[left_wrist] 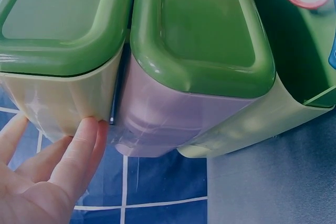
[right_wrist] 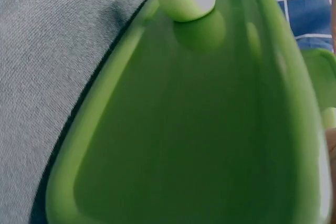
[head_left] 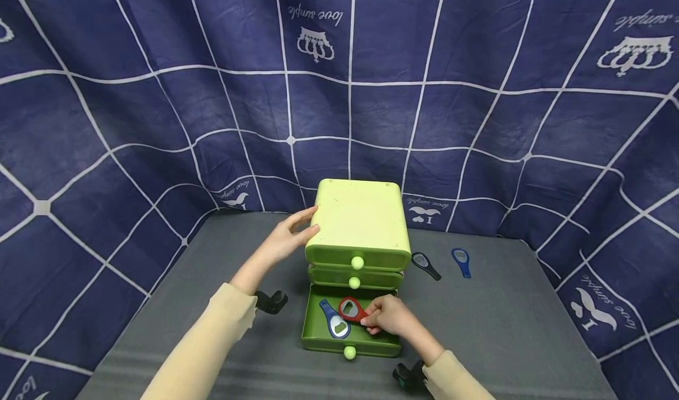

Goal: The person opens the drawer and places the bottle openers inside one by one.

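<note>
A small drawer unit [head_left: 361, 214] with a pale yellow-green top stands on the grey table. Its bottom drawer [head_left: 371, 346] is pulled out, while the two above are closed. My left hand [head_left: 286, 238] touches the unit's left side near the top, its fingers spread; the left wrist view shows the fingertips [left_wrist: 88, 129] against the cream side wall. Over the pulled-out drawer, my right hand [head_left: 389, 314] pinches the handle of a red bottle opener [head_left: 351, 309]. Beside that, a blue bottle opener [head_left: 336, 320] lies in the drawer. The green drawer front [right_wrist: 184, 119] fills most of the right wrist view.
Right of the unit, a black bottle opener [head_left: 425, 265] and another blue bottle opener [head_left: 461, 263] lie on the grey table [head_left: 488, 329]. A dark blue curtain [head_left: 382, 117] with white lines hangs behind and at both sides. Round pale knobs [head_left: 349, 353] stick out from the drawer fronts.
</note>
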`<state>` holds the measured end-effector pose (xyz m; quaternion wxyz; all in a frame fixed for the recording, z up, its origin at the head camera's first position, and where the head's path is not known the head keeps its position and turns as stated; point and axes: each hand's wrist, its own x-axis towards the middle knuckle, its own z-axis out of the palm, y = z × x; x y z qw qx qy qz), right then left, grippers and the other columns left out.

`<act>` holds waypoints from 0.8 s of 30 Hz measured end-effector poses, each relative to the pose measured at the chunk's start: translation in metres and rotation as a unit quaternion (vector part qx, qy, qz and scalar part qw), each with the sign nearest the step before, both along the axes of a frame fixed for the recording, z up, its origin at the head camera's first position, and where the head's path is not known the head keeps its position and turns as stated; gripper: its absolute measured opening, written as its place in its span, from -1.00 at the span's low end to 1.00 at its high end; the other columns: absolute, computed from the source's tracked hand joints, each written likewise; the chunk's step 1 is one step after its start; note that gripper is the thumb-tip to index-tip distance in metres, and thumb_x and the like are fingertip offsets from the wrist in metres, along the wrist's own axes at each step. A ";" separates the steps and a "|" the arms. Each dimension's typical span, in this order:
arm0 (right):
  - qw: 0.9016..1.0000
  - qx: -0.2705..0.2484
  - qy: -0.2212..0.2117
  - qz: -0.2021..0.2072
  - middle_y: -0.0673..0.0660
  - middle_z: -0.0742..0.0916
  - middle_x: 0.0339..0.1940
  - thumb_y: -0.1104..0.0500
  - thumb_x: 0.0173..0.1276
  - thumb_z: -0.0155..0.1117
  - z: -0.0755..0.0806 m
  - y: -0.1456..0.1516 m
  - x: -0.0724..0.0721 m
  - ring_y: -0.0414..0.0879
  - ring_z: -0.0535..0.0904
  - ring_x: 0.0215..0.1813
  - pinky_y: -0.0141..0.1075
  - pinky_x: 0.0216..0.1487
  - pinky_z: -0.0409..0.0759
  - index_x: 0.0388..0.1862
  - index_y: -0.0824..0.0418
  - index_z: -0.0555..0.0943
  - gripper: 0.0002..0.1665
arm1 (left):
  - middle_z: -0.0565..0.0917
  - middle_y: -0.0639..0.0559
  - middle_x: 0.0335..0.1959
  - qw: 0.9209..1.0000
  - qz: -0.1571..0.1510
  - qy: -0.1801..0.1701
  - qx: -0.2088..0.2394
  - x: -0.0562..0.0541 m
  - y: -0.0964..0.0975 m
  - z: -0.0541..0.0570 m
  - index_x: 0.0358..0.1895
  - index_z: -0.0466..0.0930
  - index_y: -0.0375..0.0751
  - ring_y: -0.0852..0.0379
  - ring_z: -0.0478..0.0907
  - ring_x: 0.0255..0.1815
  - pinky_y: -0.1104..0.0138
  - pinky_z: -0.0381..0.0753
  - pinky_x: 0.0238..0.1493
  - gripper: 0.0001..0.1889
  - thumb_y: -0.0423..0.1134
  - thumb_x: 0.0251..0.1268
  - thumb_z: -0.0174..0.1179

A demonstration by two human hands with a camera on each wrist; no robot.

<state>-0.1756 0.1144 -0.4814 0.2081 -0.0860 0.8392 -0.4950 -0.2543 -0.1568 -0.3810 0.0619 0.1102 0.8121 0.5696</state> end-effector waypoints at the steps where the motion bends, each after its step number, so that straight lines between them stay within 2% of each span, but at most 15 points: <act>1: 1.000 0.005 0.002 0.000 0.09 0.72 -0.58 0.35 0.21 0.41 -0.001 -0.001 0.000 -0.24 0.64 -0.57 -0.32 -0.46 0.70 -0.37 0.40 0.66 -0.90 | 0.31 -0.15 0.49 1.000 0.000 0.000 0.001 0.000 0.000 0.000 0.52 0.22 0.07 -0.06 0.28 0.49 0.08 0.59 0.21 -0.36 -0.02 0.44 0.17; 13: 0.999 0.037 0.003 -0.008 0.10 0.70 -0.55 0.35 0.24 0.39 -0.010 -0.007 0.001 -0.15 0.62 -0.56 -0.32 -0.51 0.62 -0.30 0.38 0.61 -0.87 | 0.31 -0.17 0.49 1.000 0.004 -0.006 -0.009 0.002 0.001 -0.001 0.54 0.19 0.05 -0.10 0.31 0.46 0.07 0.57 0.24 -0.36 -0.02 0.46 0.15; 19: 0.996 0.074 0.046 0.001 0.05 0.68 -0.56 0.31 0.19 0.45 -0.013 -0.007 0.001 -0.17 0.58 -0.55 -0.36 -0.52 0.51 -0.32 0.36 0.62 -0.83 | 0.30 -0.18 0.49 1.000 0.001 -0.005 -0.004 0.002 0.001 -0.001 0.54 0.19 0.04 -0.11 0.30 0.47 0.08 0.57 0.25 -0.36 -0.03 0.46 0.15; 24: 0.991 0.116 0.072 -0.001 0.05 0.68 -0.45 0.23 0.17 0.48 -0.010 -0.008 0.001 -0.19 0.55 -0.41 -0.33 -0.39 0.53 -0.27 0.34 0.66 -0.77 | 0.30 -0.16 0.49 1.000 0.004 -0.008 -0.006 0.003 0.001 0.000 0.54 0.19 0.07 -0.10 0.31 0.46 0.06 0.56 0.26 -0.35 -0.02 0.45 0.16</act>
